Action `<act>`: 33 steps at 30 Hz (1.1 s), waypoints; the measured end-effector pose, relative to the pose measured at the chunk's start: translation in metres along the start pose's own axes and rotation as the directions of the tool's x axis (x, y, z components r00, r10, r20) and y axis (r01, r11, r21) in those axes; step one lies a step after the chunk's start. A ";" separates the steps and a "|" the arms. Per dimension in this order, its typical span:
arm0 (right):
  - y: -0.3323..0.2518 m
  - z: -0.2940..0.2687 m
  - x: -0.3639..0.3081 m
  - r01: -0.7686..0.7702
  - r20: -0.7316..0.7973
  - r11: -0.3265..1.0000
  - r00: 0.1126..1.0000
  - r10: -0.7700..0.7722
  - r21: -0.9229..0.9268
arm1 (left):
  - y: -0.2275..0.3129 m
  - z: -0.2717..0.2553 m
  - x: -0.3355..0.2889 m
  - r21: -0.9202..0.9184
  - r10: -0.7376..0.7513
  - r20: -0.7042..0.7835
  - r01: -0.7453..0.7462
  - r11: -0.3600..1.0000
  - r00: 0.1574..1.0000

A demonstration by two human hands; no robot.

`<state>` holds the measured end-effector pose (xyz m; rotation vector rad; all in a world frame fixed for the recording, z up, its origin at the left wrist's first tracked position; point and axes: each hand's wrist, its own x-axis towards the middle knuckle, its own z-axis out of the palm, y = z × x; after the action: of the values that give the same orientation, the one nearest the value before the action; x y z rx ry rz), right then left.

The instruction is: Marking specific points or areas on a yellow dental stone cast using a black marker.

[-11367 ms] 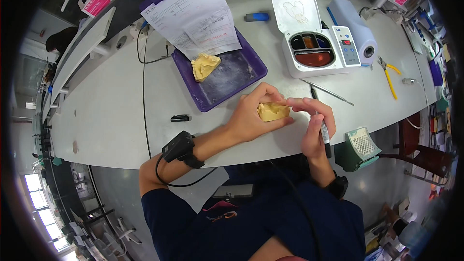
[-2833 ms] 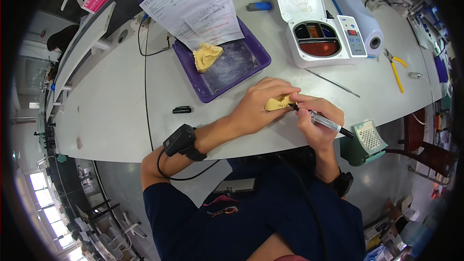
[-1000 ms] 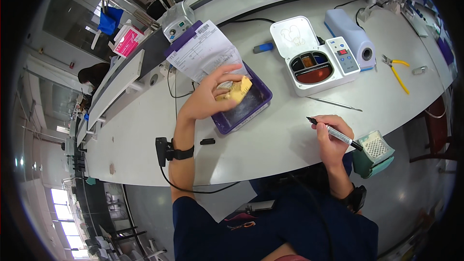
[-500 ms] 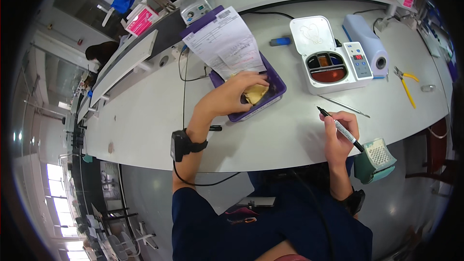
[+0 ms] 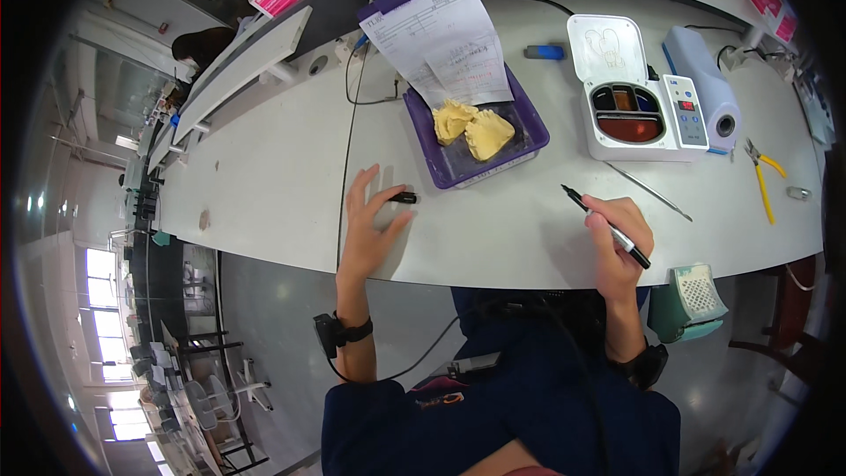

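Observation:
My right hand [image 5: 621, 242] grips a black-and-white marker [image 5: 624, 238], its bare black tip pointing up and to the left over the table. My left hand [image 5: 370, 225] is low over the table, fingers spread, close to a small black marker cap [image 5: 404, 198]; whether a fingertip touches the cap I cannot tell. Beyond that hand stands a purple tray [image 5: 441, 178]. In it lie two yellow dental casts [image 5: 453, 122] [image 5: 487, 135], side by side and touching. A printed paper sheet [image 5: 454, 44] leans over the tray's far part.
Right of the tray stands a white wax heater [image 5: 639, 145] with its lid raised. Nearby lie a thin metal tool [image 5: 652, 191], yellow-handled pliers [image 5: 763, 181] and a blue-and-grey object [image 5: 545, 52]. A green box [image 5: 687, 304] hangs at the table's front edge.
My left hand has come off the yellow casts in the tray and moved back left, beside the black cap. The right hand still holds the marker. The view has shifted slightly.

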<state>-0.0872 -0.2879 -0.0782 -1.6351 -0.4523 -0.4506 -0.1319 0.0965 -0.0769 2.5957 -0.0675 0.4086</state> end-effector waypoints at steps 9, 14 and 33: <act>-0.003 0.030 -0.013 -0.511 0.243 0.648 0.854 0.461 0.565 | 0.073 0.043 -0.018 -0.628 -0.322 0.182 0.362 0.689 0.929; -0.005 0.036 -0.016 -0.439 0.227 0.717 0.897 0.378 0.541 | 0.105 0.063 -0.019 -0.609 -0.176 0.135 0.222 0.761 0.975; -0.007 0.040 -0.017 -0.375 0.184 0.844 0.927 0.328 0.383 | 0.105 0.058 -0.009 -0.594 -0.014 0.257 0.169 0.786 0.966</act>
<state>-0.1037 -0.2480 -0.0852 -1.2923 -0.2928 0.0205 -0.1375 -0.0232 -0.0772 1.9699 -0.1322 0.0130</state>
